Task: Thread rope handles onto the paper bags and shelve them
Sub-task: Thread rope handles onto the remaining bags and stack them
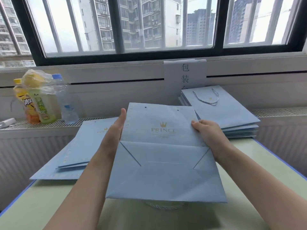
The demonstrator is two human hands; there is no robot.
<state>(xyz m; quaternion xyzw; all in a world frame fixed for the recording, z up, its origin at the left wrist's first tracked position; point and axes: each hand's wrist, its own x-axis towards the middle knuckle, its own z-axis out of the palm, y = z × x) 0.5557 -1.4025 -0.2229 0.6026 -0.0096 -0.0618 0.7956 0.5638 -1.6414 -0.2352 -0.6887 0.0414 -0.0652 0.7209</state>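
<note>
Looking forward and down from head height, close over a pale green table [49,205], facing a barred window [149,25] straight ahead; taking in both forearms from below, wide-angle bending at the edges. One view only.

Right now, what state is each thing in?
Held bag: flat, lifted, both punched holes empty, bottom flap facing the camera.
Left hand: fingers straight against the bag's left edge.
Right hand: pinching the bag's right edge.
Right stack: top bag has a rope handle.
Left stack: flat, no handles showing.
Bottles: upright, capped.
</note>
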